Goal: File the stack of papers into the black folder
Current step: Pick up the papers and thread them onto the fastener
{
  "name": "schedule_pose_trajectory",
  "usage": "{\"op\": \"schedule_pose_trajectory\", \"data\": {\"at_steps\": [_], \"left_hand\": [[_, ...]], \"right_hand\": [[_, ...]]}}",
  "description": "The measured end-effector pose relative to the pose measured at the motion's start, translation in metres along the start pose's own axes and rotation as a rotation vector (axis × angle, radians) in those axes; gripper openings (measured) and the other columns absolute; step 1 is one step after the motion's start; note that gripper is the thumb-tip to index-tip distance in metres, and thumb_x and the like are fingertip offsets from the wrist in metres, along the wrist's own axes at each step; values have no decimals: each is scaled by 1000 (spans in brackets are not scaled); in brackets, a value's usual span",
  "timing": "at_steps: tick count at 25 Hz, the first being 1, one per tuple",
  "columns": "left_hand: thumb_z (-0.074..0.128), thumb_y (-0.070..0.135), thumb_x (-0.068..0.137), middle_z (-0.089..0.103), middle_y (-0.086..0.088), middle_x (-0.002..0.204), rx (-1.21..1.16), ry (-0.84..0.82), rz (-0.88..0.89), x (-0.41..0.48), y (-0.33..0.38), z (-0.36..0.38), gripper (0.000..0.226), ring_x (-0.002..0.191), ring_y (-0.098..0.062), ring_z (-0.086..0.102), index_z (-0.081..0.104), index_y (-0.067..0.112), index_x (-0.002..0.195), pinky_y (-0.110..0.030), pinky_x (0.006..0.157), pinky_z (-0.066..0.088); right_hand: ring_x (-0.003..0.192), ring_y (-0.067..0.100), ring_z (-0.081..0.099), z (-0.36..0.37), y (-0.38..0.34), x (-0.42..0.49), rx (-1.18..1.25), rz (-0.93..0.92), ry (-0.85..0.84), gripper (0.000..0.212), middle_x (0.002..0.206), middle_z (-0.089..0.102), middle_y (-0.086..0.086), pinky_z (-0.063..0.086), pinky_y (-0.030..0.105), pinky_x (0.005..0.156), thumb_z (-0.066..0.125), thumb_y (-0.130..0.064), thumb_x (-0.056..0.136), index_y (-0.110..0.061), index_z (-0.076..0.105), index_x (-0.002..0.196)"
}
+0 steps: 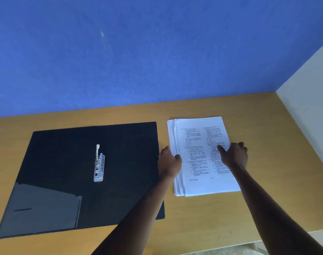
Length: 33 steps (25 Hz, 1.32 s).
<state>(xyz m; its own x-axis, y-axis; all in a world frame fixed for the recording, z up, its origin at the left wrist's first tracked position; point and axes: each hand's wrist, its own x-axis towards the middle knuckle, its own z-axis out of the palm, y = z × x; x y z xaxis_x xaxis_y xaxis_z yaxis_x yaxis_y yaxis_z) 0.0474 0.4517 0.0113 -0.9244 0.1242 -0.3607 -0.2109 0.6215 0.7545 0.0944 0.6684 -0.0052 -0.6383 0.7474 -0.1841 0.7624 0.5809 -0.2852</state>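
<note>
The black folder [65, 162] lies wide open and flat on the wooden table, its silver lever clip [99, 165] standing in the middle. To its right sits the stack of printed white papers [199, 144], sheets slightly fanned along the left side. My left hand [169, 160] curls around the stack's left edge. My right hand [234, 155] grips the right edge, thumb pressed on the top sheet. The stack rests on the table.
The wooden table [193, 218] runs back to a blue wall [138, 52]; a pale side panel [308, 111] bounds it on the right. The table's front edge shows at bottom right. A clear pocket [44, 208] covers the folder's lower left.
</note>
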Motion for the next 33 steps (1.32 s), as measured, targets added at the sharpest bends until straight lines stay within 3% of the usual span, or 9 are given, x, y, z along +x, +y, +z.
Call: {"op": "schedule_pose_trajectory", "data": {"at_steps": [4,8,9,12,15,20,24,27,33], "left_hand": [[49,4,81,51,-11,73,-8,17,15,1,-1,-1,17,62,-28,48,38,6,69,-35,51,39],[50,2,79,43,-4,62,-27,37,24,-4,1,-1,35,61,-33,31,25,19,61,-34,47,31],[50,2,79,48,-7,62,-29,41,24,-5,2,-1,34,64,-38,38,28,21,61,-35,48,35],[51,3,80,69,-9,92,-42,44,36,-6,0,1,11,81,-29,64,56,13,80,-32,66,53],[52,4,81,70,-5,102,-14,78,23,-7,0,6,21,90,-24,65,62,8,98,-31,71,52],[54,3,77,68,-7,100,-84,89,-55,-5,6,13,16,85,-24,64,58,3,92,-26,60,48],[55,3,77,65,-4,95,-141,68,-107,-6,13,7,11,77,-19,62,54,5,88,-19,47,40],[55,5,79,54,7,79,-166,64,-139,-4,14,6,9,67,-12,55,51,7,86,-19,45,37],[55,6,79,53,6,78,-183,64,-149,-3,12,6,11,70,-16,57,54,3,89,-24,54,48]], "right_hand": [[112,45,52,3,-9,-3,26,-6,3,53,118,56,27,48,48,91,68,-41,90,7,65,110],[112,45,52,5,-15,-7,25,-16,2,52,118,56,27,49,48,88,70,-40,89,7,65,110],[112,44,52,6,-16,-8,23,-15,-1,52,118,56,27,49,48,88,70,-40,89,7,64,110],[115,44,50,8,-22,-11,29,0,-11,52,121,55,26,49,49,88,67,-40,90,7,62,112],[120,44,47,8,-30,-14,30,36,-34,50,128,51,26,47,50,91,61,-37,94,8,59,116],[123,43,47,5,-35,-7,126,132,-70,53,133,50,25,43,47,98,60,-36,93,5,54,127],[115,42,59,-2,-30,7,279,236,-101,50,126,61,24,49,42,90,67,-36,85,2,60,117],[109,39,63,-8,-26,18,442,323,-138,55,122,65,20,49,36,80,75,-36,80,2,59,116],[98,36,69,-5,-27,23,546,348,-282,57,112,70,16,59,43,85,84,-34,72,2,65,112]]}}
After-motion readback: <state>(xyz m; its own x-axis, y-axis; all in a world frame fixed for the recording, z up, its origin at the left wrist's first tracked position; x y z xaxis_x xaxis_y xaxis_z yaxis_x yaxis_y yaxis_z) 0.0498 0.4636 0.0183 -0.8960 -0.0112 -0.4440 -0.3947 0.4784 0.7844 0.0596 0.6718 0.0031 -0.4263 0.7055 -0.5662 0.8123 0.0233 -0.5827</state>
